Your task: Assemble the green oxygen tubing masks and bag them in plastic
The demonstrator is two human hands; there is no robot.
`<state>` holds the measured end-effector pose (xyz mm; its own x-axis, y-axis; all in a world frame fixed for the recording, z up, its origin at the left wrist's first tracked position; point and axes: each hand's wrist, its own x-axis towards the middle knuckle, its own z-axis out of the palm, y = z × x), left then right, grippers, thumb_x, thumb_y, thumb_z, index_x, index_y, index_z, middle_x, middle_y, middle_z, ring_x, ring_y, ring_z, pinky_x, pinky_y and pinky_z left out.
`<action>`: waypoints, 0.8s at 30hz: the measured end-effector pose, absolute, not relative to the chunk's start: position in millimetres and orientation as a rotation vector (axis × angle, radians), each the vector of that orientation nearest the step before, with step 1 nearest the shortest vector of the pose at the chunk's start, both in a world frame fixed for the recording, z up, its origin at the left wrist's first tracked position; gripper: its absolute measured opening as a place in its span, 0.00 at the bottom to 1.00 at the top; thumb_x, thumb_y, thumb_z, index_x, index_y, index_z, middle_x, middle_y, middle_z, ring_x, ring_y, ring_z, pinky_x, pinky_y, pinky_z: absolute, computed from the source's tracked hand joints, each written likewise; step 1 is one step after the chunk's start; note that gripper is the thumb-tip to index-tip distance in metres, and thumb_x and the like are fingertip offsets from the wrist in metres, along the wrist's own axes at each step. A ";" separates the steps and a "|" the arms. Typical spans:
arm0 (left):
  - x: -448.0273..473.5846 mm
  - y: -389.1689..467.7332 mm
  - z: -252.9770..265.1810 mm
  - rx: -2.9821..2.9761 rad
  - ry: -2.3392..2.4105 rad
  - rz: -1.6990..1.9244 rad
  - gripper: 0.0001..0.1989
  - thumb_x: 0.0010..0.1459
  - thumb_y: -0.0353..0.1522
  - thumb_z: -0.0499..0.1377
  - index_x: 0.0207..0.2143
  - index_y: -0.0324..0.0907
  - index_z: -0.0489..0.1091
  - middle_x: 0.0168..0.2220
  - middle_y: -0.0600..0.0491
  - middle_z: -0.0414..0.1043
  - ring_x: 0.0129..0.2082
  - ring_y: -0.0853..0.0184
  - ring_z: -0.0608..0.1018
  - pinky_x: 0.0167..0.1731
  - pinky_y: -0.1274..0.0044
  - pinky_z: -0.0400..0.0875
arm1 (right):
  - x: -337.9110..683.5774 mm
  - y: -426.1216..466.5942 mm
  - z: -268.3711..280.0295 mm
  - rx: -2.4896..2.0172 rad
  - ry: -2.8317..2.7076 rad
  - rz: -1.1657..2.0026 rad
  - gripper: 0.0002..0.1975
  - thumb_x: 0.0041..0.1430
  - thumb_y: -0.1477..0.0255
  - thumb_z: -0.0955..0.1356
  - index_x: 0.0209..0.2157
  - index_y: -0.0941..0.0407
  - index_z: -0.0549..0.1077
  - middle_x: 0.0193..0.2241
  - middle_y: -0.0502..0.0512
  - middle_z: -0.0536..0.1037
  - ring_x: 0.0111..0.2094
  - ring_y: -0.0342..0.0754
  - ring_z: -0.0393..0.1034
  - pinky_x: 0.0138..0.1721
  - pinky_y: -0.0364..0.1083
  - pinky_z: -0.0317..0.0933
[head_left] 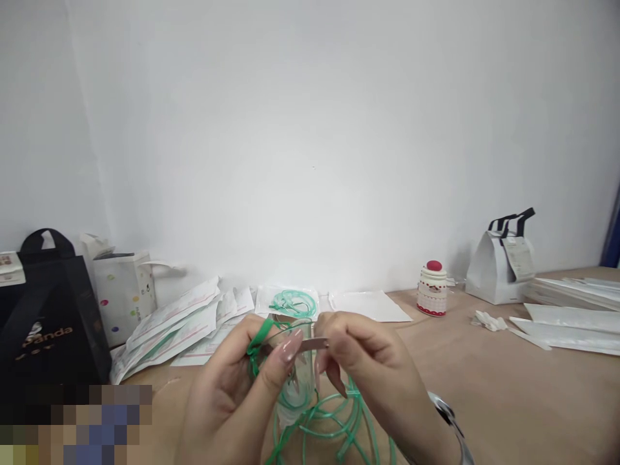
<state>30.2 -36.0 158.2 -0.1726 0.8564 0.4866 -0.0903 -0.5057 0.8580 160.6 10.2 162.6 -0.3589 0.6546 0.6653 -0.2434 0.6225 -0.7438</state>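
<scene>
A clear green-tinted oxygen mask [303, 387] is held up in front of me by my left hand [237, 394], its fingers wrapped round one side. A green elastic strap [261, 334] loops over those fingers. Between my hands stretches a thin greyish metal strip [316, 344], apparently the mask's nose clip. My left thumb presses near its left end, while my right hand [371, 355] pinches the other end between thumb and fingers. Coiled green tubing [339, 426] lies below the mask, between my wrists. The fingers of my left hand behind the mask are partly hidden.
Several white packets [169, 329] are piled at the left, beside a black bag [48, 310] and a dotted white bag [123, 297]. Behind my hands lies a packet with coiled green tubing [293, 302]. A cake-like jar [432, 290] and white bag [498, 268] stand right.
</scene>
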 end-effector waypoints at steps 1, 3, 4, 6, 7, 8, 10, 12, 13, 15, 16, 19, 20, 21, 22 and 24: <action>28.6 -36.3 159.5 1.331 0.861 1.732 0.07 0.49 0.36 0.61 0.24 0.43 0.71 0.22 0.56 0.66 0.24 0.71 0.67 0.24 0.82 0.64 | 159.9 14.0 162.6 -0.284 -1.653 1.041 0.17 0.58 0.59 0.60 0.25 0.55 0.69 0.22 0.48 0.65 0.24 0.42 0.60 0.27 0.43 0.56; 27.1 -36.6 162.9 1.204 0.747 1.679 0.08 0.47 0.37 0.63 0.22 0.42 0.70 0.19 0.57 0.64 0.21 0.74 0.65 0.22 0.83 0.63 | 158.0 21.0 162.6 -0.266 -1.582 1.111 0.16 0.59 0.58 0.59 0.33 0.54 0.70 0.29 0.51 0.68 0.32 0.44 0.63 0.35 0.44 0.57; 27.0 -36.4 164.7 1.164 0.706 1.652 0.08 0.45 0.36 0.63 0.21 0.41 0.70 0.19 0.58 0.63 0.20 0.74 0.64 0.21 0.83 0.62 | 156.9 23.8 162.4 -0.288 -1.578 1.150 0.16 0.59 0.59 0.59 0.36 0.54 0.70 0.32 0.52 0.69 0.36 0.45 0.63 0.39 0.45 0.57; 26.8 -35.1 167.7 1.137 0.688 1.625 0.08 0.44 0.36 0.64 0.22 0.41 0.70 0.19 0.58 0.63 0.20 0.74 0.64 0.23 0.82 0.63 | 155.2 27.1 162.1 -0.296 -1.614 1.283 0.16 0.59 0.59 0.59 0.34 0.55 0.70 0.32 0.53 0.69 0.37 0.45 0.63 0.40 0.45 0.56; 26.4 -34.1 168.6 1.147 0.704 1.625 0.08 0.45 0.35 0.64 0.22 0.40 0.70 0.20 0.57 0.64 0.21 0.74 0.65 0.24 0.82 0.64 | 154.9 27.7 162.1 -0.272 -1.617 1.351 0.16 0.58 0.59 0.60 0.30 0.56 0.70 0.29 0.52 0.68 0.34 0.44 0.63 0.38 0.45 0.56; 25.6 -32.9 168.9 1.168 0.732 1.628 0.08 0.46 0.35 0.63 0.23 0.40 0.70 0.21 0.56 0.65 0.23 0.72 0.67 0.25 0.81 0.65 | 155.0 27.7 162.3 -0.239 -1.601 1.401 0.15 0.58 0.59 0.61 0.27 0.56 0.69 0.26 0.50 0.67 0.31 0.43 0.62 0.35 0.44 0.56; 23.2 -30.2 168.3 1.231 0.786 1.641 0.07 0.48 0.34 0.62 0.23 0.41 0.69 0.22 0.56 0.66 0.26 0.71 0.68 0.28 0.80 0.66 | 156.5 26.6 163.4 -0.180 -1.552 1.424 0.13 0.56 0.62 0.64 0.23 0.56 0.66 0.23 0.47 0.63 0.27 0.42 0.58 0.31 0.43 0.55; 20.5 -27.6 166.7 1.307 0.825 1.630 0.06 0.50 0.33 0.61 0.23 0.41 0.68 0.23 0.57 0.67 0.26 0.71 0.69 0.29 0.81 0.66 | 159.0 24.9 165.0 -0.171 -1.541 1.373 0.13 0.55 0.64 0.65 0.22 0.56 0.64 0.22 0.47 0.62 0.25 0.41 0.56 0.28 0.42 0.53; 19.3 -26.5 165.9 1.332 0.844 1.618 0.07 0.50 0.33 0.60 0.23 0.41 0.68 0.23 0.57 0.67 0.26 0.72 0.69 0.29 0.81 0.66 | 160.2 24.0 165.8 -0.183 -1.548 1.337 0.13 0.55 0.64 0.65 0.22 0.56 0.64 0.22 0.47 0.62 0.25 0.41 0.55 0.27 0.42 0.52; 17.8 -24.9 164.7 1.337 0.856 1.585 0.06 0.50 0.33 0.60 0.25 0.40 0.67 0.23 0.57 0.67 0.25 0.72 0.69 0.28 0.81 0.67 | 162.4 21.9 167.1 -0.219 -1.562 1.266 0.12 0.56 0.65 0.65 0.22 0.56 0.64 0.22 0.47 0.61 0.25 0.41 0.54 0.27 0.41 0.52; 17.4 -24.5 164.3 1.317 0.844 1.560 0.05 0.49 0.32 0.61 0.27 0.41 0.67 0.22 0.57 0.67 0.25 0.72 0.70 0.28 0.80 0.67 | 163.1 20.7 167.7 -0.235 -1.565 1.240 0.12 0.56 0.66 0.65 0.22 0.56 0.64 0.22 0.47 0.61 0.25 0.41 0.54 0.26 0.41 0.52; 17.0 -24.3 163.7 1.231 0.765 1.475 0.14 0.48 0.30 0.62 0.39 0.43 0.64 0.22 0.58 0.69 0.25 0.70 0.73 0.29 0.78 0.69 | 164.3 16.1 169.5 -0.271 -1.579 1.192 0.12 0.56 0.65 0.65 0.23 0.56 0.63 0.21 0.47 0.61 0.24 0.41 0.55 0.26 0.42 0.52; 17.1 -24.6 163.8 1.218 0.739 1.445 0.19 0.48 0.30 0.62 0.43 0.44 0.62 0.22 0.57 0.70 0.26 0.69 0.74 0.30 0.76 0.69 | 164.5 14.4 170.1 -0.288 -1.589 1.173 0.12 0.56 0.65 0.65 0.22 0.56 0.63 0.21 0.47 0.61 0.24 0.41 0.54 0.26 0.42 0.52; 17.2 -25.1 164.0 1.218 0.718 1.420 0.22 0.48 0.29 0.62 0.46 0.45 0.61 0.23 0.57 0.71 0.27 0.67 0.75 0.30 0.75 0.70 | 164.7 12.8 170.8 -0.313 -1.601 1.149 0.12 0.56 0.65 0.65 0.22 0.56 0.63 0.20 0.47 0.61 0.23 0.41 0.54 0.25 0.42 0.52; 17.3 -25.7 164.5 1.229 0.703 1.401 0.23 0.49 0.29 0.62 0.48 0.46 0.61 0.23 0.56 0.71 0.28 0.67 0.75 0.30 0.75 0.70 | 164.8 11.3 171.3 -0.346 -1.615 1.122 0.12 0.56 0.65 0.64 0.22 0.56 0.63 0.20 0.47 0.61 0.23 0.41 0.54 0.25 0.42 0.52; 17.3 -27.6 165.8 1.284 0.697 1.374 0.20 0.49 0.29 0.61 0.46 0.47 0.65 0.25 0.55 0.71 0.30 0.67 0.75 0.31 0.76 0.70 | 165.1 8.7 171.9 -0.415 -1.645 1.074 0.12 0.56 0.65 0.64 0.22 0.56 0.63 0.20 0.46 0.61 0.23 0.41 0.54 0.25 0.42 0.52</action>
<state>17.3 -27.6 165.8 0.1615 0.9377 0.3077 -0.3053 -0.2490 0.9191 165.1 8.7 171.9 -0.3622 0.7259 0.5848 -0.2434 0.5320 -0.8110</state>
